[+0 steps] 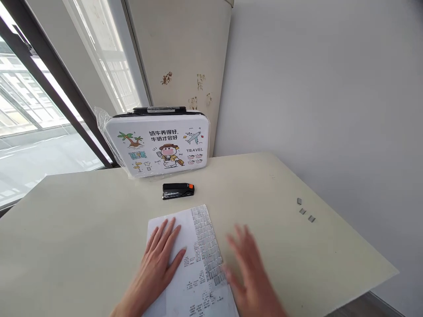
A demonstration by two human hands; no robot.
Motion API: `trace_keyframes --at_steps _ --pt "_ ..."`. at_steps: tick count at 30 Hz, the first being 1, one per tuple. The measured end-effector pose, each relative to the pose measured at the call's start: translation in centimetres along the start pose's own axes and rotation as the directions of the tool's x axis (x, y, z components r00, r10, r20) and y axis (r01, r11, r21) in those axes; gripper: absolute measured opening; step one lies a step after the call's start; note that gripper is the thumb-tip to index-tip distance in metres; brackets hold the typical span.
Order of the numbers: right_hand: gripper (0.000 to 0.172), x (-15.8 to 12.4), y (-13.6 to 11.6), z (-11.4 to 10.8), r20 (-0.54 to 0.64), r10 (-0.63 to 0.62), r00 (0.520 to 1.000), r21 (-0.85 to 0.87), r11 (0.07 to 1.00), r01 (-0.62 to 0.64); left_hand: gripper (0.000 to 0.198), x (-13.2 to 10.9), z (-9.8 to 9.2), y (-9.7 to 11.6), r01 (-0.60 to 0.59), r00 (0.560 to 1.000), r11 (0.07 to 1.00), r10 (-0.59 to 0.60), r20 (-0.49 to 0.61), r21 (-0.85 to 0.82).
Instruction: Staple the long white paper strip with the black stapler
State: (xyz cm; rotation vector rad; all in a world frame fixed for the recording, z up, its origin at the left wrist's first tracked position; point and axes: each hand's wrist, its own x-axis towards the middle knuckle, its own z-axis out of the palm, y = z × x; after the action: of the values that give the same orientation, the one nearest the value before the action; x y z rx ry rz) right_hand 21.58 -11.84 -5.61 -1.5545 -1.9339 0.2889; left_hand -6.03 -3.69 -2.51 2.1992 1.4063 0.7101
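Observation:
My left hand lies flat on a white printed sheet, fingers stretched out and holding nothing. A band of finely striped grey marks runs down the sheet's right side, with small print beside it. Just off that edge hovers my right hand, blurred by motion, its fingers apart and nothing visible in them. Whether its fingertips touch the sheet I cannot tell. Beyond the sheet's far edge, a black stapler with an orange patch lies on its side.
A white case with cartoon travel pictures and a black handle stands at the back of the pale table, partly in clear plastic. Three small grey pieces lie near the right edge. A wall borders that side; a window is at left.

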Motion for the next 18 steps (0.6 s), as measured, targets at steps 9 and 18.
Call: trace_keyframes --at_steps 9,18 --pt "0.098 1.2 22.5 -10.6 -0.37 0.548 0.751 -0.21 0.738 -0.642 0.066 -0.3 0.7 -1.2 -0.142 0.989 0.963 0.145 0.006 0.229" --pt "0.062 10.3 21.4 -5.9 -0.148 0.316 0.937 -0.023 0.946 -0.322 0.07 -0.2 0.9 -0.8 -0.277 0.958 0.865 0.283 0.05 0.419"
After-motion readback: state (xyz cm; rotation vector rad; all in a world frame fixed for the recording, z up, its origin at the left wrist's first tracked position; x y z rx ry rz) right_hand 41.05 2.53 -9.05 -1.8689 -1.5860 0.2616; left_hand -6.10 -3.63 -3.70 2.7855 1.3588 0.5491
